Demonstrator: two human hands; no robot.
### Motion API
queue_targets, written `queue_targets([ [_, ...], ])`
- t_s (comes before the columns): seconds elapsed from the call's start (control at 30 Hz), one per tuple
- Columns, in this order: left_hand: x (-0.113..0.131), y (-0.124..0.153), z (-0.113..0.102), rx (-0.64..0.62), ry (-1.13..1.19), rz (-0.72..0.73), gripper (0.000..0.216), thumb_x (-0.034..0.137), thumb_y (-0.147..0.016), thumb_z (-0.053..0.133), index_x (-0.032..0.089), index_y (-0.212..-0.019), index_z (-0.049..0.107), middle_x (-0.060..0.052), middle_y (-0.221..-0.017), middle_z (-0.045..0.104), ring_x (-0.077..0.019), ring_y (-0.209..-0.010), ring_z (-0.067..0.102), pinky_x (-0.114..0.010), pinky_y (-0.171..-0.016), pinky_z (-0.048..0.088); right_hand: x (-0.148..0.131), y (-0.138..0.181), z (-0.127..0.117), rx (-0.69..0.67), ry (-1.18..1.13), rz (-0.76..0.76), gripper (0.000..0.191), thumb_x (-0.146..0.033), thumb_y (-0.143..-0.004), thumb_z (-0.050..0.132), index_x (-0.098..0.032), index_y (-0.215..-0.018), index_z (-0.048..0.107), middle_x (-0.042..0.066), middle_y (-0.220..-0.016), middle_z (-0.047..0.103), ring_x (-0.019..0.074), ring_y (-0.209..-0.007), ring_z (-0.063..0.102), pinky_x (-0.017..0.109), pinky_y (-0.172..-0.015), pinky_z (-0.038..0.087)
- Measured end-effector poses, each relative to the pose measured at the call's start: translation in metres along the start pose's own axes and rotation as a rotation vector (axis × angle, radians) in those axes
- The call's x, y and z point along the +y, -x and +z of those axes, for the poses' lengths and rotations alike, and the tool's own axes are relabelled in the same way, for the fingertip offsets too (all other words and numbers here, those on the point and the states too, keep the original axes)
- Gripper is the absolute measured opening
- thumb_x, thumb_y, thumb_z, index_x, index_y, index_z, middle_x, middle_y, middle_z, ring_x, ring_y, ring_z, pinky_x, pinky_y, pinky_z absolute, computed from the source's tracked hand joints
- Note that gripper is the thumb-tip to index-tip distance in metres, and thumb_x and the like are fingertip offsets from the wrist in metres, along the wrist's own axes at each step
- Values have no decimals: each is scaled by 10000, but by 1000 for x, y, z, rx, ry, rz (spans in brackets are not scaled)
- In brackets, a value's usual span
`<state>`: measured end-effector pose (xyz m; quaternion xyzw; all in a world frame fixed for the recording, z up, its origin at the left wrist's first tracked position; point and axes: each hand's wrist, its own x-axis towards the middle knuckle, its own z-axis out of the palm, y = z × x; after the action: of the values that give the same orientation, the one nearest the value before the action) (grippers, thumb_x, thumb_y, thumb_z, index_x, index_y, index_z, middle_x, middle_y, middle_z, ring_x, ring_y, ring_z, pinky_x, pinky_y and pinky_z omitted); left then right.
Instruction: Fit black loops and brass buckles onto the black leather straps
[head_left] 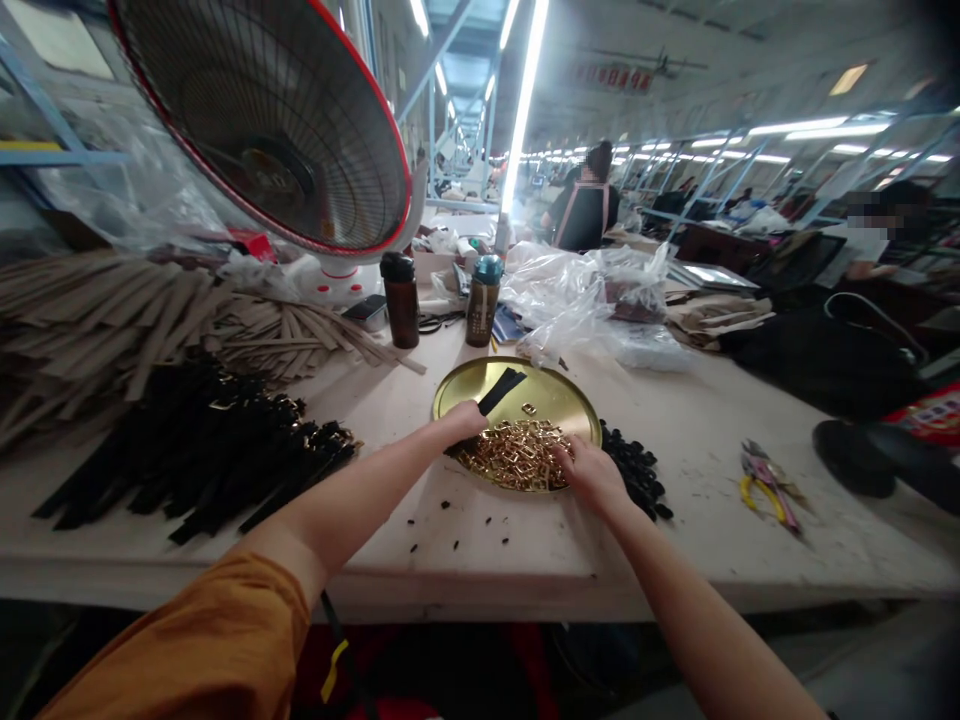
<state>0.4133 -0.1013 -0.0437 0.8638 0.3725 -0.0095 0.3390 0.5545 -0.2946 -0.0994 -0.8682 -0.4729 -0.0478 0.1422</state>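
Observation:
A round gold tray (559, 392) lies on the table with a heap of small gold metal buckles (514, 452) on its near side. Over the tray's left part, my left hand (463, 422) is closed around black straps (501, 390), whose ends point up and to the right. At the heap's right edge is my right hand (591, 470), its fingertips down among the buckles; whether it pinches one is too small to make out. Beside the tray on the right sits a pile of small black pieces (636, 470).
Left of me lie finished-looking black straps with gold buckles (225, 450) and long brown strips (90, 330). A large fan (270, 130) stands behind them. Two bottles (401, 305), plastic bags (577, 300), and pliers (769, 490) are on the table (360, 550). Other people sit farther back.

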Motion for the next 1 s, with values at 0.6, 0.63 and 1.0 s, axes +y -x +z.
queue_targets([
  [0.6, 0, 68, 2, -20, 235, 44, 312, 250, -656, 571, 107, -933, 577, -20, -659, 553, -121, -574, 477, -198, -459, 315, 2, 52, -29, 154, -209, 11, 409, -251, -863, 285, -66, -1144, 517, 170, -1114, 577, 243, -1020, 537, 381, -875, 412],
  [0.63, -5, 70, 4, -9, 233, 33, 299, 239, -649, 572, 105, -916, 580, -22, -660, 555, -125, -588, 482, -198, -466, 315, 2, 57, -27, 145, -201, 0, 389, -237, -847, 314, -71, -1115, 542, 166, -1085, 593, 248, -999, 546, 387, -873, 412],
  [1.0, 19, 80, 30, -66, 470, 183, 270, 287, -747, 499, 140, -965, 562, 0, -718, 561, -93, -607, 468, -178, -532, 373, -20, 74, -18, 124, -204, -91, 427, -101, -768, 339, -146, -1145, 535, 91, -1143, 577, 185, -1066, 515, 323, -938, 387],
])
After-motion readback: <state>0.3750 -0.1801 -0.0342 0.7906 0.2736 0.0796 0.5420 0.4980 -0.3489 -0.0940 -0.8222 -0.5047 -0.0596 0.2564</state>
